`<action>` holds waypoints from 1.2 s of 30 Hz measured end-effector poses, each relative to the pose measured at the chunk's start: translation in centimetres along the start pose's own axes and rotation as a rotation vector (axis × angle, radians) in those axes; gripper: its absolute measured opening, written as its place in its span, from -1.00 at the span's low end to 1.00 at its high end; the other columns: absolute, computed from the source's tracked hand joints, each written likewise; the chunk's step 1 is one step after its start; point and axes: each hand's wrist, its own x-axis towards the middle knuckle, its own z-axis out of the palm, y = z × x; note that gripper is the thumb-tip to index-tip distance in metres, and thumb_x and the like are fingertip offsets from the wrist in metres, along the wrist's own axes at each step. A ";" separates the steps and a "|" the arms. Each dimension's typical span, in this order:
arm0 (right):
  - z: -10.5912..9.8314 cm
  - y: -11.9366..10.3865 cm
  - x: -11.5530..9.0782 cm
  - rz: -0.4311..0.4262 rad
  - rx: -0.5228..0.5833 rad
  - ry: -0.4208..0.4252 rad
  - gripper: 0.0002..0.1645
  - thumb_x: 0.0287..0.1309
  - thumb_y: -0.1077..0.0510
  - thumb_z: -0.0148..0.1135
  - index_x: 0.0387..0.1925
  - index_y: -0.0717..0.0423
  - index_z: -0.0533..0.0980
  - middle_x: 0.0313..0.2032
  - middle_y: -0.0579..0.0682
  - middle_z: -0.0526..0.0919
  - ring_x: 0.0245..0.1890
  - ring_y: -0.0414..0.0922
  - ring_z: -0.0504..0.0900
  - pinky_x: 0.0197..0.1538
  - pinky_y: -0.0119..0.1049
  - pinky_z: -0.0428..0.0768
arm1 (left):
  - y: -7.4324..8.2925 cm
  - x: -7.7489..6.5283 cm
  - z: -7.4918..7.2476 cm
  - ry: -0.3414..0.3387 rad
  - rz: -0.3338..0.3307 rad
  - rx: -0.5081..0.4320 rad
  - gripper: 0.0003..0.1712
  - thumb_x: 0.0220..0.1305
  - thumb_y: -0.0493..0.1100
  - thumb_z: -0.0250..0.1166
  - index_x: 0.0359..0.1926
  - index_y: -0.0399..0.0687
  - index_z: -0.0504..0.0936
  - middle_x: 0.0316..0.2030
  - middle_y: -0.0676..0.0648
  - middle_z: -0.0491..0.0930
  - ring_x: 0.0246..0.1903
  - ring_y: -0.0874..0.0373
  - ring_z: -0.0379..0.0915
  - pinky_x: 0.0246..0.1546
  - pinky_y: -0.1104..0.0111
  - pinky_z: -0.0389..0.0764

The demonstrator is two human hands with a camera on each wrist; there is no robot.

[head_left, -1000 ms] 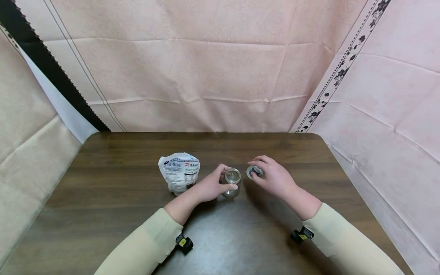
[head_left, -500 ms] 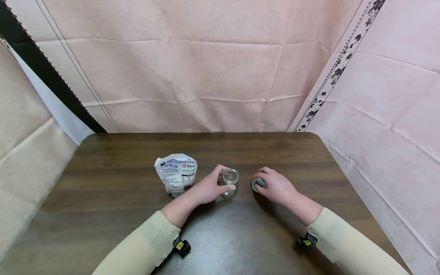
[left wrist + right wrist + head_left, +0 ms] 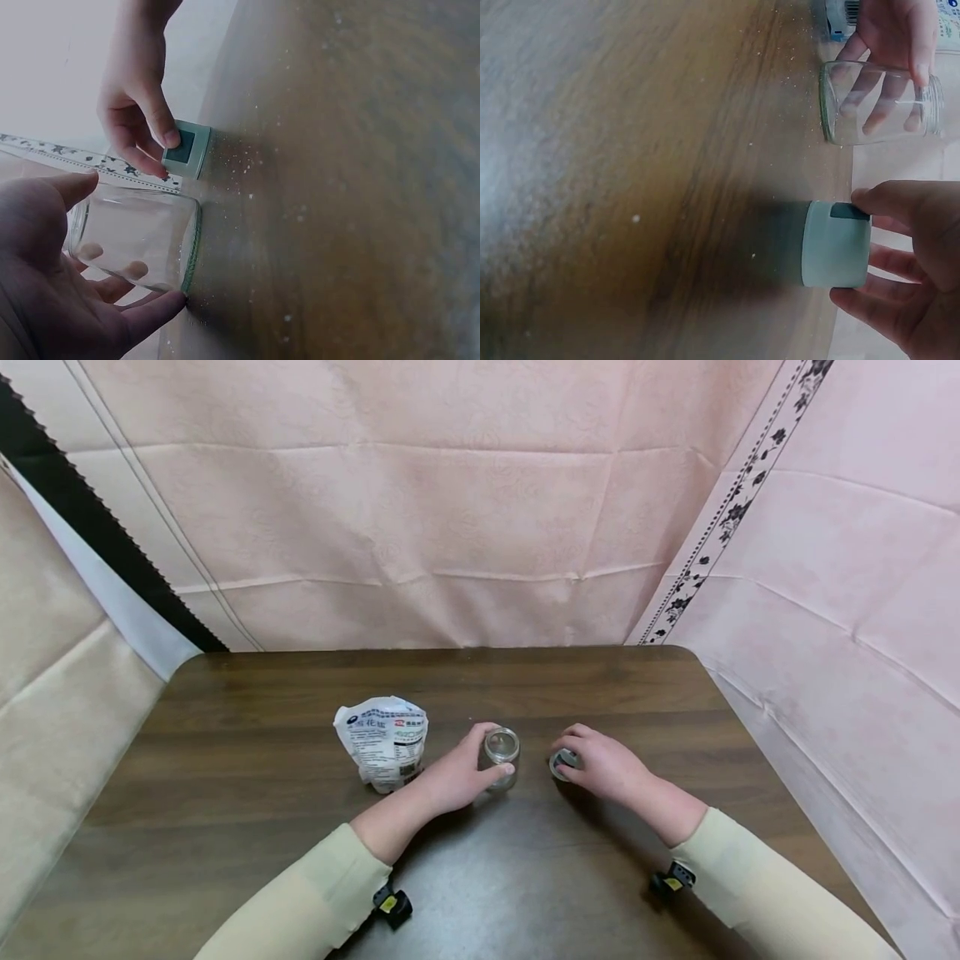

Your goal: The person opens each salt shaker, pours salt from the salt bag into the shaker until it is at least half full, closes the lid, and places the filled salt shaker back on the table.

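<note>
My left hand (image 3: 457,777) holds an open-mouthed clear glass jar (image 3: 502,745) upright on the table, thumb on the near side and fingers around the far side. In the left wrist view the jar (image 3: 146,225) looks see-through, with fingertips showing behind it. To the right of the jar, my right hand (image 3: 606,766) pinches a small pale green cup-shaped piece (image 3: 838,247) between thumb and fingers. That piece has a dark square panel (image 3: 181,147) on its side and sits low at the tabletop; its exact kind is unclear.
Left of the jar stands a white printed plastic bag (image 3: 382,743), close to my left forearm. Fine white grains (image 3: 250,173) are scattered over the dark wooden table (image 3: 262,760). Pale cloth (image 3: 450,527) hangs behind the far table edge.
My right hand has moved slightly right and lowered the pale green piece to the tabletop, farther from the jar. The left hand keeps its grip on the jar.
</note>
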 end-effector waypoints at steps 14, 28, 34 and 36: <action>-0.1 0.2 -0.2 -0.031 -0.025 -0.026 -0.59 0.08 -0.03 0.29 -0.01 -0.10 0.53 -0.02 -0.11 0.47 -0.08 -0.16 0.51 -0.05 -0.17 0.51 | 0.6 -1.1 -0.2 0.044 -0.026 -0.025 0.01 0.05 0.31 0.26 0.39 0.29 -0.10 0.35 -0.13 0.02 0.23 -0.03 0.19 0.09 0.03 0.33; -0.3 0.0 -0.7 -0.013 -0.029 0.041 -0.25 0.04 -0.15 0.29 0.23 0.00 0.31 0.11 0.00 0.43 0.06 -0.10 0.44 0.04 -0.15 0.47 | 0.9 -4.1 0.1 0.127 0.040 0.018 0.06 -0.03 0.42 0.21 0.40 0.26 -0.08 0.35 -0.09 0.04 0.26 0.03 0.12 0.11 0.05 0.32; -0.5 -0.2 -1.0 -0.032 -0.022 0.080 -0.24 0.04 -0.17 0.28 0.25 -0.01 0.29 0.13 0.00 0.42 0.12 -0.09 0.40 0.09 -0.15 0.43 | 0.9 -5.6 0.0 0.142 0.025 0.012 0.06 -0.04 0.46 0.19 0.39 0.31 -0.09 0.36 -0.04 0.01 0.29 0.09 0.06 0.16 0.06 0.28; -0.6 -0.3 -1.1 -0.045 -0.024 0.094 -0.24 0.05 -0.18 0.26 0.24 -0.01 0.29 0.13 -0.01 0.42 0.14 -0.09 0.39 0.10 -0.15 0.42 | 0.9 -6.1 -0.1 0.142 0.021 0.017 0.06 -0.06 0.48 0.17 0.39 0.33 -0.09 0.36 -0.03 0.01 0.29 0.10 0.06 0.16 0.06 0.27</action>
